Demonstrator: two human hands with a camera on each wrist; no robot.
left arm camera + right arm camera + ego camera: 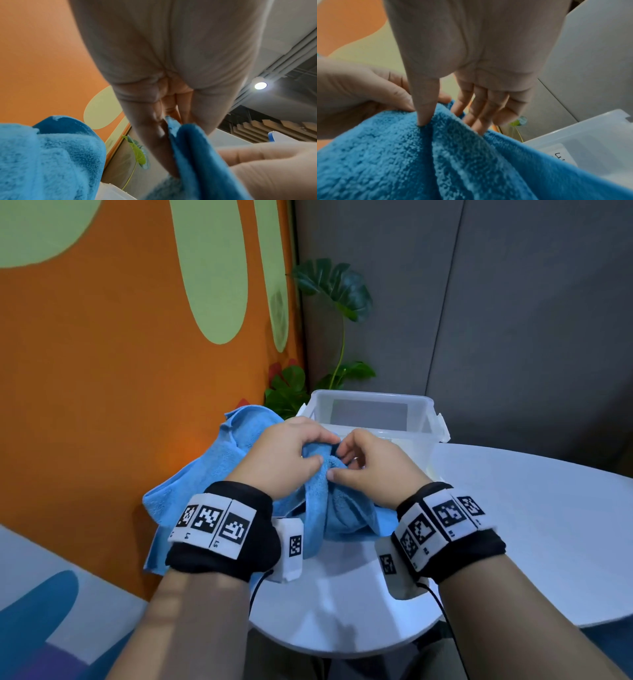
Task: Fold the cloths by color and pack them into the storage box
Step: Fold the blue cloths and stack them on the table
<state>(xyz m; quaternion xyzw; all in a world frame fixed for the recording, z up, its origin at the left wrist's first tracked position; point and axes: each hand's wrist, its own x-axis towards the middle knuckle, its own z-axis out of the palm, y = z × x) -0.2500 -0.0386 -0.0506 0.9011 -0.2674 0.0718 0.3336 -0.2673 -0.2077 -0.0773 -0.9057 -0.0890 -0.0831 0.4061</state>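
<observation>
While both hands pinch bunched blue towel (219, 474) edge together, left hand (281, 460), right hand (370, 467) touching; storage box (424, 419) just far-right, open.

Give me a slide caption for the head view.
Both hands pinch a blue cloth before the storage box.
</observation>
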